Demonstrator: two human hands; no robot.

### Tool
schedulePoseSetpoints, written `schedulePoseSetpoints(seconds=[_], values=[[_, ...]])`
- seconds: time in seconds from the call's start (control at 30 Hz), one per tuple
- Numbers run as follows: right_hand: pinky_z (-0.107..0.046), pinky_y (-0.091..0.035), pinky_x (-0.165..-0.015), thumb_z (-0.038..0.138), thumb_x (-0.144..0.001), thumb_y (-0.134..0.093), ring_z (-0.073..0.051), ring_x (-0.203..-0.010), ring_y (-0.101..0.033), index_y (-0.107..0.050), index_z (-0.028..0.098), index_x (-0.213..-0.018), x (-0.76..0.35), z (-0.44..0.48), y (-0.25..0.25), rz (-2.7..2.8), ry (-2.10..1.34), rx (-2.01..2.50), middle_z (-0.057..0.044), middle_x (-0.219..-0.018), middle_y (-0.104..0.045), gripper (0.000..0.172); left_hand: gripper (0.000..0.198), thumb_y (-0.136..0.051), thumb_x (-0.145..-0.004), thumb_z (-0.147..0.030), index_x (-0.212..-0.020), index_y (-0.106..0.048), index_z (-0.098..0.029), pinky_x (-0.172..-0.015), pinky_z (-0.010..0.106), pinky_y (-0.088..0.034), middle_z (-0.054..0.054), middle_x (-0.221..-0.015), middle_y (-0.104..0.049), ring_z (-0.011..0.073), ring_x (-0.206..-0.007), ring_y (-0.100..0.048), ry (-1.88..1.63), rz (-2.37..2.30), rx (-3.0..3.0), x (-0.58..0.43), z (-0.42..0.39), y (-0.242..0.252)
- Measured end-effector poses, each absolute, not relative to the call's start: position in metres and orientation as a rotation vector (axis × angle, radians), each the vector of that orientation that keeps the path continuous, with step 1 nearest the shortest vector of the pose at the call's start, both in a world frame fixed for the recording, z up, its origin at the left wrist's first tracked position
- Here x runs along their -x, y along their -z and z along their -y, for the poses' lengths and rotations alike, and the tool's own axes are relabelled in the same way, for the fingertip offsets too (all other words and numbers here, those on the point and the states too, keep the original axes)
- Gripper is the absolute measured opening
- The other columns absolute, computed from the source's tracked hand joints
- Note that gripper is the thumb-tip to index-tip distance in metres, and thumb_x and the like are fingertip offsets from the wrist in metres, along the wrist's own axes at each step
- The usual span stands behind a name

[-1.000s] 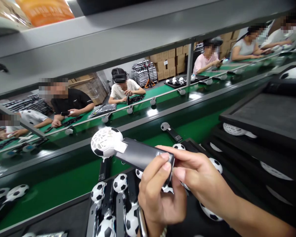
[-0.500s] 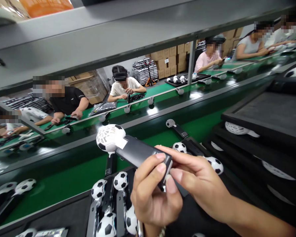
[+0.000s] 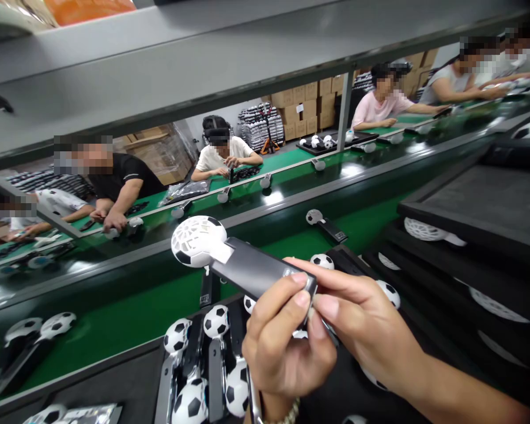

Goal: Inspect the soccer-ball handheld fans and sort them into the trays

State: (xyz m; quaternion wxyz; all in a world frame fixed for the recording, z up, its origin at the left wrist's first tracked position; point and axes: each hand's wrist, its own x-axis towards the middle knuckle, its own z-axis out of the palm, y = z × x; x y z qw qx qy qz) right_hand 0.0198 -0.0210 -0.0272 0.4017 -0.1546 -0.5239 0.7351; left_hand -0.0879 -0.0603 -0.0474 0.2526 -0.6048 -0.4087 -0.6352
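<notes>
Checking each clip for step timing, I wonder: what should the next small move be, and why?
Probably, the right hand should press its thumb gently on the near end of the black handle, with the left hand steadying it: both hands' fingertips gather at that end, while the football-patterned head points away, untouched.

The left hand (image 3: 287, 347) partly hides the black handle (image 3: 249, 266), whose pale print (image 3: 288, 272) is too small to read.
</notes>
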Motion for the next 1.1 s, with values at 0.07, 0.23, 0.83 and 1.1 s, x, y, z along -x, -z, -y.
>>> schedulePoseSetpoints(seconds=[0.07, 0.23, 0.83, 1.1], values=[[-0.025, -0.047, -0.096, 0.027, -0.081, -0.062, -0.014, -0.107, -0.059, -0.068, 0.036, -0.108, -0.020, 0.021, 0.026, 1.310, -1.858, 0.405, 0.003, -0.120, -0.063, 0.029, 0.048, -0.063, -0.066, 0.002, -0.112, -0.058, -0.013, -0.084, 0.025, -0.058, 0.003, -0.110, -0.066, 0.0143, -0.098, -0.063, 1.718, 1.123, 1.644, 0.088, 0.060, 0.048], [-0.032, -0.045, -0.100, 0.023, -0.080, -0.061, -0.017, -0.108, -0.059, -0.068, 0.034, -0.109, -0.018, 0.022, 0.025, 1.314, -1.840, 0.412, 0.001, -0.121, -0.063, 0.032, 0.053, -0.064, -0.066, 0.002, -0.115, -0.057, -0.015, -0.083, 0.026, -0.060, 0.002, -0.111, -0.066, 0.0154, -0.098, -0.064, 1.779, 1.128, 1.630, 0.085, 0.062, 0.052], [-0.039, -0.045, -0.100, 0.028, -0.083, -0.054, -0.022, -0.114, -0.056, -0.065, 0.028, -0.115, -0.020, 0.022, 0.023, 1.445, -1.815, 0.418, -0.001, -0.125, -0.061, 0.033, 0.053, -0.059, -0.062, 0.006, -0.111, -0.057, -0.013, -0.082, 0.030, -0.060, 0.004, -0.106, -0.066, 0.0165, -0.098, -0.063, 1.846, 1.119, 1.576, 0.085, 0.059, 0.047], [-0.033, -0.035, -0.107, 0.025, -0.087, -0.052, -0.022, -0.127, -0.044, -0.043, 0.009, -0.134, 0.013, -0.144, 0.075, 2.075, -0.748, 1.442, -0.017, -0.137, -0.048, 0.050, 0.028, -0.055, -0.077, -0.002, -0.101, -0.059, -0.016, -0.055, 0.035, -0.066, 0.002, -0.101, -0.064, 0.0169, -0.074, -0.070, 2.383, 1.117, 1.304, 0.084, 0.066, 0.031]])
